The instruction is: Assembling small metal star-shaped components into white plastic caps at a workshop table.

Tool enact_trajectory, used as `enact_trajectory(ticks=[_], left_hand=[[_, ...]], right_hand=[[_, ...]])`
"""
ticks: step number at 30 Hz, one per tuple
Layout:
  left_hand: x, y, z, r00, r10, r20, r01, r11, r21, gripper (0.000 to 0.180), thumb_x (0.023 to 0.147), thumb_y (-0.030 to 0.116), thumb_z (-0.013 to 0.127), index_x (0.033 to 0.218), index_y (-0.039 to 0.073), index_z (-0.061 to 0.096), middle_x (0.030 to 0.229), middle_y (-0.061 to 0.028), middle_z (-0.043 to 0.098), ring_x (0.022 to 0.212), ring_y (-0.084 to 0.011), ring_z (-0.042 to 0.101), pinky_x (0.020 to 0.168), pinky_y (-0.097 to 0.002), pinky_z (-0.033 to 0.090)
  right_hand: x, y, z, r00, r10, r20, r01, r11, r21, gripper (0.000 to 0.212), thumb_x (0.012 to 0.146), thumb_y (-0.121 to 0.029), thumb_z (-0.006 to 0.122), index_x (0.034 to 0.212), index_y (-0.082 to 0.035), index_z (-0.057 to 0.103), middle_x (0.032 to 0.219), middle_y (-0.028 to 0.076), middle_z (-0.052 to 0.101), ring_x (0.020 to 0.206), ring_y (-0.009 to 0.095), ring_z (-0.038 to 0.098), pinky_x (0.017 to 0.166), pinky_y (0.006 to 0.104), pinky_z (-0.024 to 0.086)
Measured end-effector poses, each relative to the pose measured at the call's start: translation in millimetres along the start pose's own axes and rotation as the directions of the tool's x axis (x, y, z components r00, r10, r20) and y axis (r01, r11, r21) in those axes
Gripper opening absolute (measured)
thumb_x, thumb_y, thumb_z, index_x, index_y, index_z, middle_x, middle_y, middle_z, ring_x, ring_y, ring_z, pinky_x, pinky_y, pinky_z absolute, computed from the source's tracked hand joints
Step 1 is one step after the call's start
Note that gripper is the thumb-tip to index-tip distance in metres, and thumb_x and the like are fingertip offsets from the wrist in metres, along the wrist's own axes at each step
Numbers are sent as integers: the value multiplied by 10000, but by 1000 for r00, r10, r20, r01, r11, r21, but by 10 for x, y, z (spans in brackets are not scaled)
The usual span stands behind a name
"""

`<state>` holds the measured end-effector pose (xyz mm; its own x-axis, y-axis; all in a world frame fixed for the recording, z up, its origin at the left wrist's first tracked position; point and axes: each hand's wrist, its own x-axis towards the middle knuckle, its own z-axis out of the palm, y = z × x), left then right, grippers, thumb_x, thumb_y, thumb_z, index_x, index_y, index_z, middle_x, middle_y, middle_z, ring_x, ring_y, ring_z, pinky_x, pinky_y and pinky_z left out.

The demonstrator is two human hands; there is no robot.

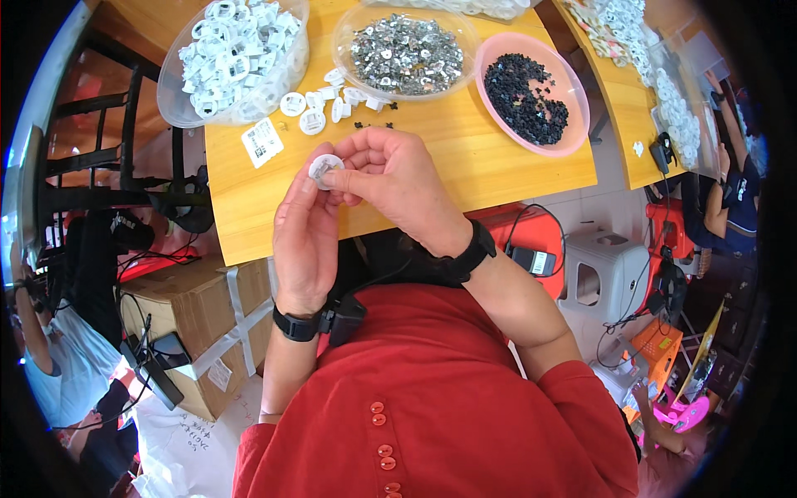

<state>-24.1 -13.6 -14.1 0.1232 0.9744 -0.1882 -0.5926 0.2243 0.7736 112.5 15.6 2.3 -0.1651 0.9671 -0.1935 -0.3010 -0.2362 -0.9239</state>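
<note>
Over the near edge of the table, my left hand [305, 236] pinches a small round white plastic part [322, 168] between thumb and fingers. My right hand [408, 184] is closed on the same part from the other side, its thumb pressed onto the part's face. Whatever lies under that thumb is hidden. Just beyond my hands, several loose white plastic parts [312, 122] are scattered on the wooden table [465, 170], along with a few tiny black pieces [388, 106]. A white printed label card [263, 142] lies to their left.
Across the table's far side stand a clear tub [170, 104] of white parts, a clear bowl [342, 73] of small metal pieces and a pink bowl [577, 91] of black pieces. A cardboard box [178, 307] sits at lower left, a grey stool [610, 266] at right. Other people work at both sides.
</note>
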Motion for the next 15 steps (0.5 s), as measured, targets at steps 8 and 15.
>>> enact_trajectory(ticks=[8,15], left_hand=[[29,-21,31,993,-100,-66,93,990,-106,425,962,207,455,1337,11,422,1187,-35,532,1001,-127,482,866,-255,366],[49,-32,25,983,-83,-164,72,995,-69,322,951,224,434,1209,40,495,1152,-58,549,1001,-138,486,873,-293,377]], right_hand=[[14,186,45,995,-81,-61,79,996,-37,216,781,-50,717,936,35,593,764,72,651,621,98,616,573,216,505],[-9,164,134,995,-73,-74,75,997,24,106,843,-22,650,897,44,587,761,73,653,619,85,611,548,211,504]])
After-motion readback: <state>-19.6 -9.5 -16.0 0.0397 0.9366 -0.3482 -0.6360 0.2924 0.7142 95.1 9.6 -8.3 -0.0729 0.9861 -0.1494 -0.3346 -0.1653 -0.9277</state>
